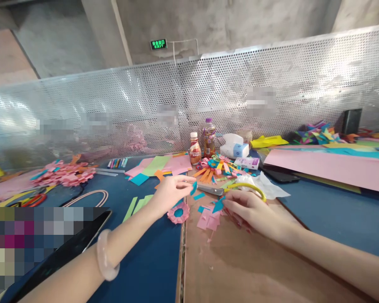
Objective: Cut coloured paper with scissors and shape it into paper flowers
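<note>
Bare brown board [240, 269] lies open near the body; scissors [236, 188] and bottles [202, 147] crowd beyond

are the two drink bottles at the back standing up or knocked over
Upright. Both bottles stand on their bases with caps on top, beside the tissue pack.

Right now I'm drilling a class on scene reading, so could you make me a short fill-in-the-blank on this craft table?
1. The left hand pinches a small ____ paper scrap.
2. The right hand rests on the ____ board.
3. The scissors have ____ handles.
4. The left wrist wears a pale ____.

Missing words: blue; brown; yellow; bangle
</note>
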Motion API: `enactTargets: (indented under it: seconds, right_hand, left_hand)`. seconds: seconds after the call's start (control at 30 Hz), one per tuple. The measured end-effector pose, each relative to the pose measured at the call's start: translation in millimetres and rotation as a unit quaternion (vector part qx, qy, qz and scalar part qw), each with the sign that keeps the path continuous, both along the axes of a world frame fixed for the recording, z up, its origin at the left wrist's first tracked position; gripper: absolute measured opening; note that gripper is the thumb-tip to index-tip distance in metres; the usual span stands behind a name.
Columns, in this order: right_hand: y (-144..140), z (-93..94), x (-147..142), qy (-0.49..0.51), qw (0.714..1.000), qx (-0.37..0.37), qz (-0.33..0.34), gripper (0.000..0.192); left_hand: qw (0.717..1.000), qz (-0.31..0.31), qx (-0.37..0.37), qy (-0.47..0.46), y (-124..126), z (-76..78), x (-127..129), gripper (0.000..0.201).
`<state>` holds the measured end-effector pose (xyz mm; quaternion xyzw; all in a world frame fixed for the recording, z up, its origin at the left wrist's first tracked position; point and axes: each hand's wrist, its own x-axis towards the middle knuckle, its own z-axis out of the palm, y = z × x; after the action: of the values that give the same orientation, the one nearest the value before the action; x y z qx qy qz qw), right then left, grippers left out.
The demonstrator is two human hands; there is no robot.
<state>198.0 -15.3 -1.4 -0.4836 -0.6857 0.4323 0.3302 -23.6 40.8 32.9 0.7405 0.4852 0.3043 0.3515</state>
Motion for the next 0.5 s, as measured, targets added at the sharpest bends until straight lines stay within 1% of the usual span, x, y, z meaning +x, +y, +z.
enactTargets:
  seconds: [0.07, 0.1, 0.2, 0.27, 0.4, 0.5]
  right_hand:
    - [-0.4, -1.3, 0.5, -0.004, 1.000, 0.009, 0.001, 0.025]
    - [-0.6, -1.6, 0.6, -0.015, 1.000, 0.027, -0.002, 0.024]
    - [-0.7, -0.8, 0.4, -0.077, 0.992, 0.101, -0.019, 0.021]
    - [-0.8, 0.1, 0.4, -0.106, 0.986, 0.126, -0.022, 0.019]
    - [-1.4, 0.6, 1.9, -0.112, 0.987, 0.116, 0.001, 0.017]
    - [-1.6, 0.5, 3.4, -0.115, 0.988, 0.108, 0.011, 0.016]
  left_hand:
    - [0.995, -0.012, -0.060, -0.079, -9.4, -3.2, 7.1, 0.036]
    - [0.991, -0.013, -0.085, -0.099, -14.1, -5.3, 11.0, 0.034]
    - [0.987, 0.010, -0.112, -0.115, -26.6, -10.6, 21.0, 0.029]
    - [0.983, 0.006, -0.129, -0.129, -33.4, -12.3, 25.4, 0.027]
    - [0.966, -0.042, -0.193, -0.165, -43.8, -14.1, 30.9, 0.023]
    - [0.960, -0.043, -0.217, -0.170, -48.5, -16.2, 33.5, 0.025]
